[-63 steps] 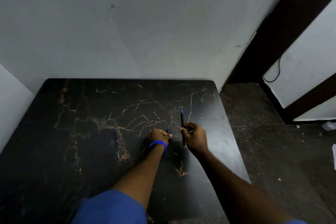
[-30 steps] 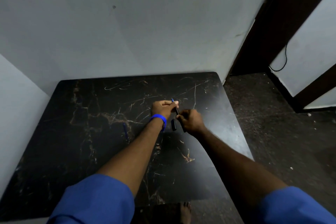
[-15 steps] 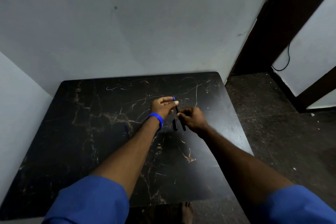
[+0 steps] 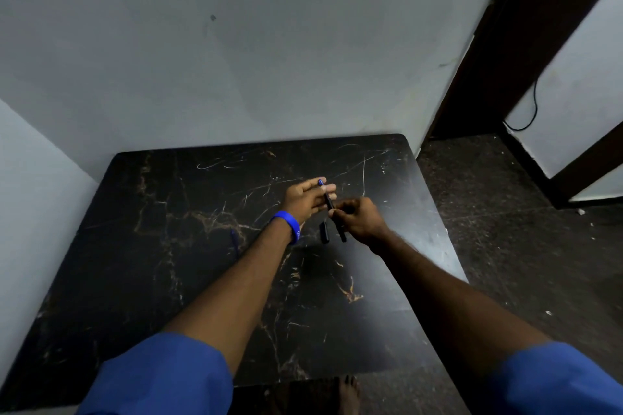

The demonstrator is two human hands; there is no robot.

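Both forearms reach forward over the black table, and the two hands meet above its far half. The left hand turns its palm to the right with the fingers almost straight and a little apart; the blue end of a dark pen leans against them. The right hand has curled fingers and pinches this pen at the middle, so the pen slants down toward the person, above the table.

I count one pen in the hands, one short dark piece just beside its lower end (I cannot tell what holds it), and one blue pen lying alone on the table, left of the left wrist.

A blue wristband is on the left wrist. A grey wall stands behind the table, and a bare foot shows under the near edge.
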